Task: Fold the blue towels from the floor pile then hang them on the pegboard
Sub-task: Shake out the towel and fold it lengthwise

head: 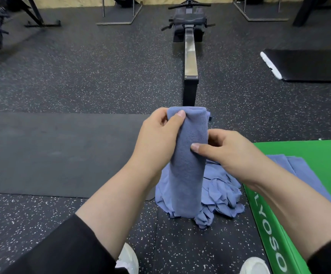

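Two hands' grip clamped on folded towel (188, 155), left hand (158, 135), right hand (225, 151), floor pile (220, 188)

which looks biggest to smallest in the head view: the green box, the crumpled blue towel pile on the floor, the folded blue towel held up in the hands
1. Green box, though cut off by the frame.
2. Crumpled blue towel pile.
3. Folded blue towel; it is nearer the camera, so its rank against the pile is unsure.

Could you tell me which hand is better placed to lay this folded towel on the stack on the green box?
Right, probably: the right hand grips the folded towel nearest the stack.
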Motion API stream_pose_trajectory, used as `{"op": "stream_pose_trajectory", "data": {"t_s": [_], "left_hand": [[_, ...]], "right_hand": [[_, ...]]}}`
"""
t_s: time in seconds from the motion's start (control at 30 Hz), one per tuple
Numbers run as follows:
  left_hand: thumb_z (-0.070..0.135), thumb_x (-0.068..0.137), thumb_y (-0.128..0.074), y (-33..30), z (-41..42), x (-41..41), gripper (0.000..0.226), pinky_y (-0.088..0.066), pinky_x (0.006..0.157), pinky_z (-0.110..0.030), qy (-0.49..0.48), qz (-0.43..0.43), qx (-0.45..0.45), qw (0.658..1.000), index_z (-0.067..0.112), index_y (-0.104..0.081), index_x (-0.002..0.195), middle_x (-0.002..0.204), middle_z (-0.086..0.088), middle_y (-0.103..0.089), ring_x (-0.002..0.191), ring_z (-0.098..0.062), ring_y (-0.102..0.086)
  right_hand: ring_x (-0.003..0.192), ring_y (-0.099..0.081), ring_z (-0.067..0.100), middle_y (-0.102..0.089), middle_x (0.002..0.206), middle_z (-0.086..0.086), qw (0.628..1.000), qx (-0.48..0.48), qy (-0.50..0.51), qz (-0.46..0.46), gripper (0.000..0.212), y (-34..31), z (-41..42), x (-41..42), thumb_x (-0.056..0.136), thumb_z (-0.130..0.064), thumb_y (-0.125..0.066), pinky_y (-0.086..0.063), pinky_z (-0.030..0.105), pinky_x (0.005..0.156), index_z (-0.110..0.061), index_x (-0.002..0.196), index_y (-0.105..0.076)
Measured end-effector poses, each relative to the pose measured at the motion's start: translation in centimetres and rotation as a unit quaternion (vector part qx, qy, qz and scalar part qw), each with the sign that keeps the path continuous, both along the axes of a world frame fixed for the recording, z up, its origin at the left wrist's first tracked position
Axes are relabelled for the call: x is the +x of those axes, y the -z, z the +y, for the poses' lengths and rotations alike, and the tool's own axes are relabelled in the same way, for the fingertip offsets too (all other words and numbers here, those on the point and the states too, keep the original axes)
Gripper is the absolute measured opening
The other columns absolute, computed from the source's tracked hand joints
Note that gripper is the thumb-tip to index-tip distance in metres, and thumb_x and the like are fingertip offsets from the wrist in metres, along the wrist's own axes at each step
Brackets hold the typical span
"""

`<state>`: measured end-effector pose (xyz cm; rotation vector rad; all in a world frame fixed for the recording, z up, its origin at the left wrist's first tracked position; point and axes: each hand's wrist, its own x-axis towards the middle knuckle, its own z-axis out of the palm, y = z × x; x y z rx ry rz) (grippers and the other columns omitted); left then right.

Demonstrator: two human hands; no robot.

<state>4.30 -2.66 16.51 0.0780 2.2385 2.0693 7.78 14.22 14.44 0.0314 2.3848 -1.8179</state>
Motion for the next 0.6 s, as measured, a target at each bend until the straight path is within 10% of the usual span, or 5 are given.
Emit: {"op": "stream_pose_trajectory", "data": {"t_s": [0.3,0.6], "left_hand": [[0.025,0.094,-0.062,-0.9,-0.2,-1.2,0.014,-0.047,0.080,-0.037,-0.073,-0.062,0.213,0.972,0.013,-0.064,0.098,0.087,-0.005,-0.064,0.086,-0.015,-0.060],[0.009,0.093,-0.068,-1.2,0.3,-1.3,0.024,-0.058,0.086,-0.040,0.003,-0.106,0.203,0.973,0.001,-0.067,0.116,0.106,-0.017,-0.073,0.092,-0.024,-0.070]], "right_hand": [[0.105,-0.071,0.018,-0.077,0.101,-0.008,0.999,0.026,-0.020,-0.016,0.023,0.9,-1.2,0.5,0.085,-0.032,-0.078,-0.052,0.053,0.098,-0.023,0.106,-0.073],[0.102,-0.072,0.013,-0.078,0.104,-0.008,0.999,-0.006,-0.019,-0.041,0.022,0.9,-0.7,1.8,0.088,-0.026,-0.076,-0.056,0.040,0.096,-0.019,0.109,-0.073]]}}
